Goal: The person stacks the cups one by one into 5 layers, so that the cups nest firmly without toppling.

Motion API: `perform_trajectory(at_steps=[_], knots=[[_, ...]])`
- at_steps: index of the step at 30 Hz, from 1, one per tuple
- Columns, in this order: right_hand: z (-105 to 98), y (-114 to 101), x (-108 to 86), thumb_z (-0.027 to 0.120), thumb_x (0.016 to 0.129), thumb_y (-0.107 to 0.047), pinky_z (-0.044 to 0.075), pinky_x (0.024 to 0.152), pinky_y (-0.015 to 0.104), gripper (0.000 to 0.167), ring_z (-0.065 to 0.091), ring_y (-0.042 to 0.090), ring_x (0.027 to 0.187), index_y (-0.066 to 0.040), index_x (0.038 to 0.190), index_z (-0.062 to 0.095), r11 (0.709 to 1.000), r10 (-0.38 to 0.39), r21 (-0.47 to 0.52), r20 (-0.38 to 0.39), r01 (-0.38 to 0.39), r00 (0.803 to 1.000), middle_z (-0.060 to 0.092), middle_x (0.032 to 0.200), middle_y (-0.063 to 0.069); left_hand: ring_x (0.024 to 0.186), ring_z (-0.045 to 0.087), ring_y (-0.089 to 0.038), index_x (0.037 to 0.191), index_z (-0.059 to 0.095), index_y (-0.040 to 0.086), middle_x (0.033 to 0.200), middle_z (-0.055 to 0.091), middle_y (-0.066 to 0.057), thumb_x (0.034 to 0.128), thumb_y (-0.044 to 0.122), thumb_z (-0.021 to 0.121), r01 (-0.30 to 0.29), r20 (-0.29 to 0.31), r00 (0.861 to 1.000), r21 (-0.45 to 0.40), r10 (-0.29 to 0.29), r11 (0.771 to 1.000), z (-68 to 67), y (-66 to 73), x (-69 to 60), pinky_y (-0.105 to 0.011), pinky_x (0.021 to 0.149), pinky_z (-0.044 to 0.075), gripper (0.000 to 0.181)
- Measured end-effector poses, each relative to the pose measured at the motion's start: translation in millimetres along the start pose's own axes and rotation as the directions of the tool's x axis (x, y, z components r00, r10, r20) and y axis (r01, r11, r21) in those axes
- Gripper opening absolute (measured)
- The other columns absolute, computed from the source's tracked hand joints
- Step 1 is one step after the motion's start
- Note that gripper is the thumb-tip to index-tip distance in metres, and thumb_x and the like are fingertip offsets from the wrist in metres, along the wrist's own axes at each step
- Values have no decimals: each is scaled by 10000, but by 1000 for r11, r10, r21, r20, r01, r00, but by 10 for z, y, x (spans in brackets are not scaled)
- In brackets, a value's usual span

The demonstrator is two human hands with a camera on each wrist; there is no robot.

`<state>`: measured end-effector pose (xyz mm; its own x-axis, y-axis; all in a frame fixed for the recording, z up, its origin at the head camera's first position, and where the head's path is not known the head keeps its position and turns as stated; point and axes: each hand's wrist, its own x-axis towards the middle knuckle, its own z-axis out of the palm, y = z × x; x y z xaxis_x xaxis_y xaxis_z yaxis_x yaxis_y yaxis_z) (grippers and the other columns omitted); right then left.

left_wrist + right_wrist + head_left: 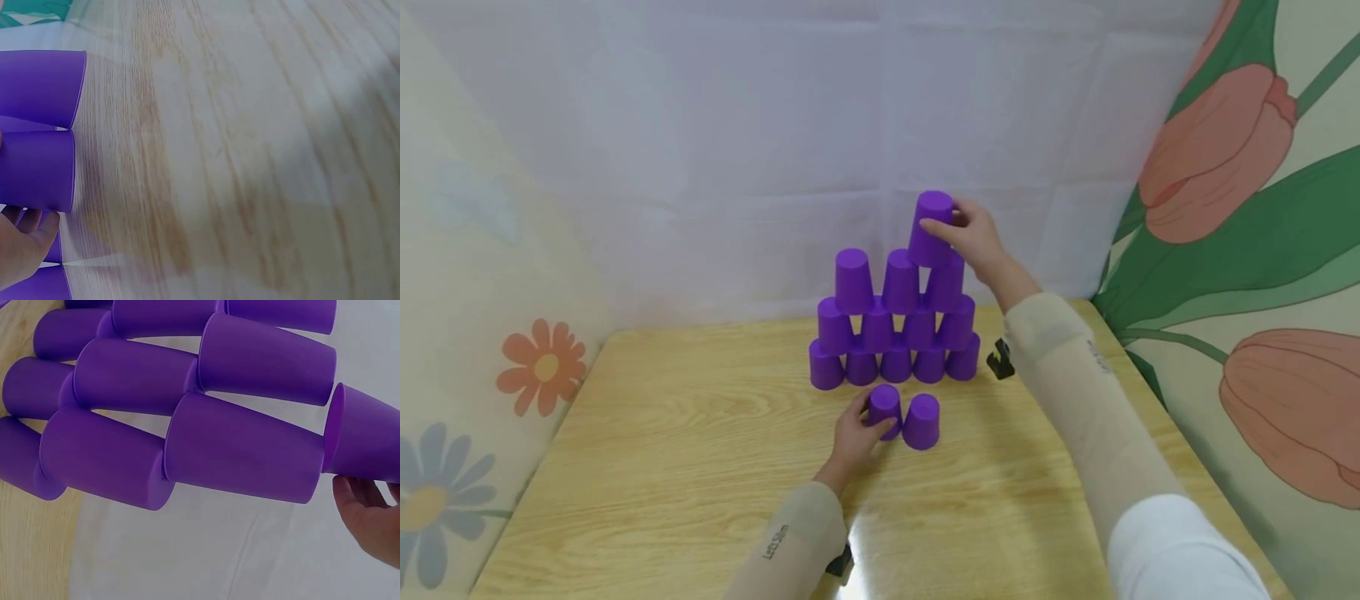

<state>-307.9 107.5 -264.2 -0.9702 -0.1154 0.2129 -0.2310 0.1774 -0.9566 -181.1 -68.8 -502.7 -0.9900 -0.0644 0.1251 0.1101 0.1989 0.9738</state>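
Upside-down purple cups make a stepped wall on the table, with several in the bottom row (895, 364), several in the second row (877, 327) and three in the third row (853, 283). At the top right, my right hand (976, 242) holds a purple cup (934, 218) mouth down by its sides. In the right wrist view that cup (369, 434) has its rim close to the base of the third row's end cup (244, 450); contact is unclear. My left hand (854, 435) grips an upside-down cup (884, 402) on the table, beside another loose cup (922, 422).
The wooden table (685, 433) runs back to a white cloth backdrop (737, 167). A small black object (1000, 360) shows by the right sleeve. Flower-patterned panels (1247, 167) stand on both sides.
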Motion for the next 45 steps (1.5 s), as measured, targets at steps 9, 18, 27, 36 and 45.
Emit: perform_trajectory(at_steps=[9, 18, 27, 36, 45], knots=[[20, 24, 7, 658, 766, -193, 428, 827, 290, 500, 504, 228, 975, -20, 1197, 471, 1000, 21, -23, -10, -21, 1000, 526, 1104, 145, 1004, 479, -381, 1203, 457, -21, 1125, 495, -239, 706, -2, 680, 27, 31, 999, -22, -26, 999, -11, 38, -13, -417, 819, 437, 545], [-2, 27, 24, 660, 765, -223, 420, 840, 295, 531, 497, 213, 987, -42, 1220, 453, 998, 54, -38, -13, -55, 998, 517, 1125, 122, 1033, 462, -344, 1194, 466, -30, 1143, 493, -219, 700, 23, 694, 26, 7, 1000, -10, -26, 1000, -22, 62, -13, -389, 834, 431, 546], [-22, 18, 27, 659, 765, -238, 416, 846, 292, 550, 491, 218, 996, -36, 1226, 438, 996, 74, -42, -13, -75, 997, 506, 1140, 126, 1071, 427, -339, 1191, 450, -55, 1148, 486, -222, 702, 58, 703, 6, 9, 1000, -18, -5, 1000, -191, 140, -23, -425, 882, 384, 562], [-53, -16, 1, 653, 771, -210, 418, 840, 333, 535, 480, 214, 1007, -48, 1233, 437, 997, 78, -22, -2, -78, 997, 494, 1158, 132, 1037, 461, -329, 1198, 456, -19, 1125, 509, -205, 708, 68, 699, -51, 29, 998, 16, 50, 999, -392, 247, -2, -428, 886, 380, 553], [-144, 5, -37, 648, 773, -208, 379, 889, 330, 586, 463, 221, 1042, -56, 1276, 389, 999, 35, -41, 16, -34, 999, 480, 1177, 147, 1004, 490, -296, 1183, 490, 10, 1104, 527, -179, 706, 73, 706, -85, 33, 996, -13, 85, 996, -505, 446, 75, -392, 867, 404, 527]])
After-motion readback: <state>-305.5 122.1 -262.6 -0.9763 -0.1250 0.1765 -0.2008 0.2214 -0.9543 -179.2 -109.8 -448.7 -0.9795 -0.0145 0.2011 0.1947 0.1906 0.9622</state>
